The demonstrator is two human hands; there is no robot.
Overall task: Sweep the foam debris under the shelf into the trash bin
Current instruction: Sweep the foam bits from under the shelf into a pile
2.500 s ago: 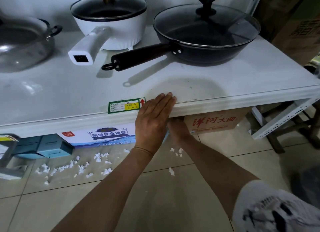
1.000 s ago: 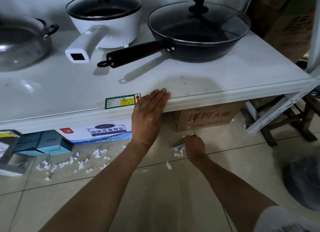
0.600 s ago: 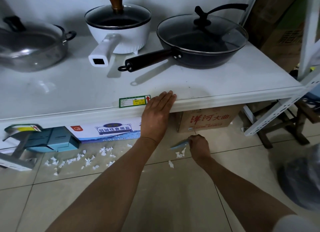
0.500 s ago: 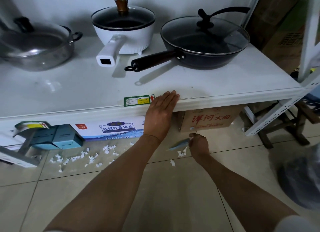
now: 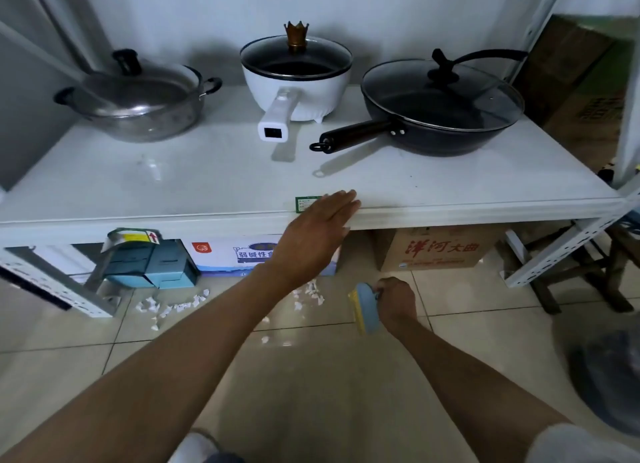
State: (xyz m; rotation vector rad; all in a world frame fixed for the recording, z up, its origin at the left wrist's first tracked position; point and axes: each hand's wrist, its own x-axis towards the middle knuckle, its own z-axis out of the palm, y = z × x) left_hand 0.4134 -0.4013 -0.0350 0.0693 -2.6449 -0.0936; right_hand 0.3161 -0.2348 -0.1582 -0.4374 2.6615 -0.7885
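White foam debris [image 5: 166,306] lies scattered on the tiled floor below the white shelf [image 5: 450,199], and a second clump of foam [image 5: 308,294] sits just left of the brush. My right hand [image 5: 394,303] grips a small blue brush with yellow bristles [image 5: 365,306] low over the floor. My left hand [image 5: 318,234] rests flat on the shelf's front edge, fingers spread. A dark trash bin [image 5: 609,383] shows blurred at the right edge.
A steel pot [image 5: 138,99], a white pot [image 5: 298,74] and a black pan [image 5: 443,106] stand on the shelf. Under it are a blue box [image 5: 152,265], a white printed carton [image 5: 235,254] and a brown carton [image 5: 440,248]. A wooden stool [image 5: 588,272] stands right.
My right hand has drawn the brush out from under the shelf, right and toward me. The head has risen, showing more of the shelf. My left hand stays on the shelf edge.
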